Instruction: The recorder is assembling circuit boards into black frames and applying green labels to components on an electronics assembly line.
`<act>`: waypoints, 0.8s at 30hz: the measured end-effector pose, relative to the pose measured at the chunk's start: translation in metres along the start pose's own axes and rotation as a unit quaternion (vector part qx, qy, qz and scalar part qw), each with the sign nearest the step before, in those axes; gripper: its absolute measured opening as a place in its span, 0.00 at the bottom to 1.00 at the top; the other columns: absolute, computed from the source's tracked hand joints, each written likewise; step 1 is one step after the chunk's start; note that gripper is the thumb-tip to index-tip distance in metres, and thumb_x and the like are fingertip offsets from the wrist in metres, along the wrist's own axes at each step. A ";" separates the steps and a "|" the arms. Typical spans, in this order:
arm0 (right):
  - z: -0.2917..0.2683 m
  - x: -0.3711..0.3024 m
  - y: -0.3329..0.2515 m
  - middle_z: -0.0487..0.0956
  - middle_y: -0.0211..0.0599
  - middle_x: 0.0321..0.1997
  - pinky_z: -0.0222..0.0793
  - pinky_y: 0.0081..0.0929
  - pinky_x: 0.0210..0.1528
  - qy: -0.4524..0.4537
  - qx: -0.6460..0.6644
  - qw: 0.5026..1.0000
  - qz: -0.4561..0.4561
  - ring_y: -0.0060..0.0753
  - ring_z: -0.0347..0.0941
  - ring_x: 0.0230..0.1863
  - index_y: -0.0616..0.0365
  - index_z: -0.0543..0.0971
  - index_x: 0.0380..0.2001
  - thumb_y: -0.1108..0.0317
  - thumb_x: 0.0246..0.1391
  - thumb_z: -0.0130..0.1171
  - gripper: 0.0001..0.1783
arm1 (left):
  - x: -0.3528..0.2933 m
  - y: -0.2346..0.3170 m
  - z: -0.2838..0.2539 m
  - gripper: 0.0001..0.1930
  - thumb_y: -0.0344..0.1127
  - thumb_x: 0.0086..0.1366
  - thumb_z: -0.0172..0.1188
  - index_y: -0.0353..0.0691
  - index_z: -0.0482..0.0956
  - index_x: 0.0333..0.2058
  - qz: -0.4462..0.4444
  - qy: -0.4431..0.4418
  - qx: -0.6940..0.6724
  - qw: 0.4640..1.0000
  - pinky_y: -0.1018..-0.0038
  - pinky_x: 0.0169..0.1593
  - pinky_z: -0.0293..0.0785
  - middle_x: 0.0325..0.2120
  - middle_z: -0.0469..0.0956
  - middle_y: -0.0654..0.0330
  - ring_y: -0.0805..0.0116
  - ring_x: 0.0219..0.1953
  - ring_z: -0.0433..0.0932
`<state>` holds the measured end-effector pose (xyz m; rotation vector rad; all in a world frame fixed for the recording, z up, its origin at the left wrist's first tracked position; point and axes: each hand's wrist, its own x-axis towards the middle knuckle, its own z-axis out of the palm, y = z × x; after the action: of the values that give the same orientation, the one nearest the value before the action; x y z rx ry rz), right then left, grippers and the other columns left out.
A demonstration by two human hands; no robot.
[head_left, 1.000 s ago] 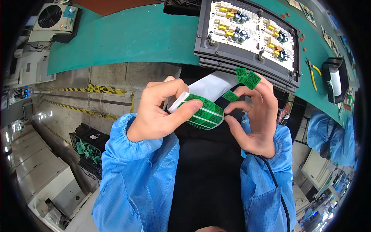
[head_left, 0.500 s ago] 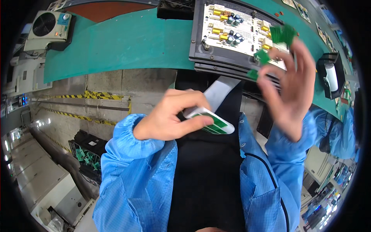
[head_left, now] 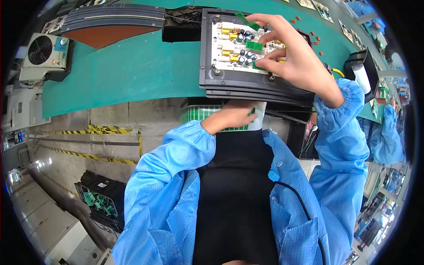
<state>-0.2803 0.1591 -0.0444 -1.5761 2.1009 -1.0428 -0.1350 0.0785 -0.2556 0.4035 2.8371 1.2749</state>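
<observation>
The right hand (head_left: 289, 53) reaches over the white populated circuit board (head_left: 240, 46) seated in a black rectangular carrier tray (head_left: 229, 81) on the green conveyor belt (head_left: 123, 66). Its fingers pinch small green rectangular boards (head_left: 254, 45) against the circuit board. The left hand (head_left: 232, 117) rests below the tray's near edge, closed on a white tray of green parts (head_left: 201, 114). Left of the carrier, the belt surface is open.

Head fisheye, looking steeply down, close over workbench (head_left: 132, 70).
</observation>
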 end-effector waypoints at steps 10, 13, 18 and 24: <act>0.004 0.006 -0.010 0.62 0.38 0.60 0.84 0.25 0.48 -0.002 -0.009 1.000 -0.001 0.32 0.72 0.53 0.52 0.68 0.62 0.86 0.46 0.64 0.39 | -0.010 -0.029 0.050 0.33 0.36 0.58 0.61 0.34 0.64 0.62 -0.010 0.054 0.045 0.997 0.51 0.65 0.61 0.57 0.68 0.35 0.38 0.62 0.65; 0.001 0.007 -0.012 0.61 0.41 0.60 0.83 0.27 0.44 -0.014 -0.087 0.996 -0.033 0.31 0.71 0.54 0.51 0.68 0.62 0.85 0.45 0.66 0.40 | -0.007 -0.009 0.053 0.28 0.35 0.58 0.61 0.34 0.70 0.58 0.029 0.142 0.120 0.982 0.50 0.63 0.63 0.55 0.69 0.39 0.39 0.58 0.68; -0.021 0.020 0.021 0.62 0.54 0.56 0.73 0.44 0.56 0.169 -0.090 0.906 -0.377 0.53 0.72 0.50 0.61 0.61 0.63 0.66 0.46 0.76 0.46 | -0.027 0.047 -0.027 0.19 0.39 0.63 0.64 0.34 0.74 0.48 0.104 -0.146 -0.099 0.979 0.57 0.55 0.71 0.48 0.73 0.46 0.45 0.52 0.73; -0.023 0.043 0.064 0.67 0.57 0.56 0.78 0.30 0.47 0.070 0.197 0.892 -0.400 0.40 0.74 0.49 0.66 0.63 0.61 0.71 0.52 0.69 0.36 | -0.018 0.060 -0.219 0.17 0.38 0.64 0.67 0.32 0.80 0.45 0.245 -0.296 -0.417 0.823 0.73 0.34 0.78 0.34 0.84 0.54 0.68 0.29 0.81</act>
<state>-0.3540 0.1357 -0.0663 -2.2167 1.1389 -1.7385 -0.1278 -0.0490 -0.0667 1.2332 1.4979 1.8616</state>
